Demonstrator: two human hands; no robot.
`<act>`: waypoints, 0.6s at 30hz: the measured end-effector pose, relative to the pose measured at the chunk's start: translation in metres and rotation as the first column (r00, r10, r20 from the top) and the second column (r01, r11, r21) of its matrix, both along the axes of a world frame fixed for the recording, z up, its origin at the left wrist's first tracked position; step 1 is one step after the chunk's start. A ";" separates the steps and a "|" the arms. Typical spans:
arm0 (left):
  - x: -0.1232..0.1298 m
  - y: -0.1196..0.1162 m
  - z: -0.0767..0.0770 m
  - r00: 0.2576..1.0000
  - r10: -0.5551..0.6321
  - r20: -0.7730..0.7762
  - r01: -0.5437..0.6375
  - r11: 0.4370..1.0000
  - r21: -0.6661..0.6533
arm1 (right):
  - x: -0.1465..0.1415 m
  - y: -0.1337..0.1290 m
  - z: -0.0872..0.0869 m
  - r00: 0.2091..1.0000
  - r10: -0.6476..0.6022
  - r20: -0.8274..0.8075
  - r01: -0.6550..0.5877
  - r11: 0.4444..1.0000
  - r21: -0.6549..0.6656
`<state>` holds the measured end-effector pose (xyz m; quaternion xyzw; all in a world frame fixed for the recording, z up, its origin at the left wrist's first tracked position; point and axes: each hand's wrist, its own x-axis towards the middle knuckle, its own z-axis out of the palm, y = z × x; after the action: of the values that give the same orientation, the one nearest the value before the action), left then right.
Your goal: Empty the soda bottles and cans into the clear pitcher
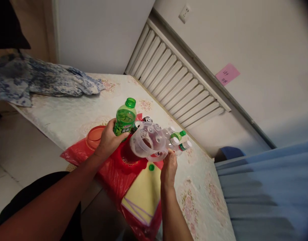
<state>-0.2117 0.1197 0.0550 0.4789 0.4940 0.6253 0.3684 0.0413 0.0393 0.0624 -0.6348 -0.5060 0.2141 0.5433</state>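
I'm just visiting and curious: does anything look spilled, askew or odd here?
No spill shows. A loose green cap lies on the yellow sheet, while the green bottle in the left hand is uncapped. The blue-and-white cloth looks out of place, bunched and hanging over the table's edge.

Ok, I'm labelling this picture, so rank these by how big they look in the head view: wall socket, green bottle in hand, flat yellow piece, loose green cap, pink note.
1. Flat yellow piece
2. Green bottle, in the left hand
3. Pink note
4. Wall socket
5. Loose green cap
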 end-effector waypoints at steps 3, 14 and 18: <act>-0.001 0.000 -0.004 1.000 0.018 -0.017 -0.018 1.000 -0.009 | 0.026 -0.014 -0.021 0.982 -0.155 0.111 0.166 0.981 -0.099; -0.007 -0.053 -0.011 0.998 0.037 -0.056 -0.041 0.996 -0.083 | 0.022 -0.026 -0.064 0.877 0.060 0.476 0.061 0.970 -0.235; 0.001 -0.090 -0.011 0.997 -0.080 -0.003 0.079 0.995 -0.060 | 0.024 -0.032 -0.063 0.902 0.063 0.427 0.036 0.975 -0.221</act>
<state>-0.2104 0.0298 0.0436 0.4885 0.4942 0.5936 0.4059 0.0649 0.0069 -0.0002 -0.7199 -0.5906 0.1277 0.3416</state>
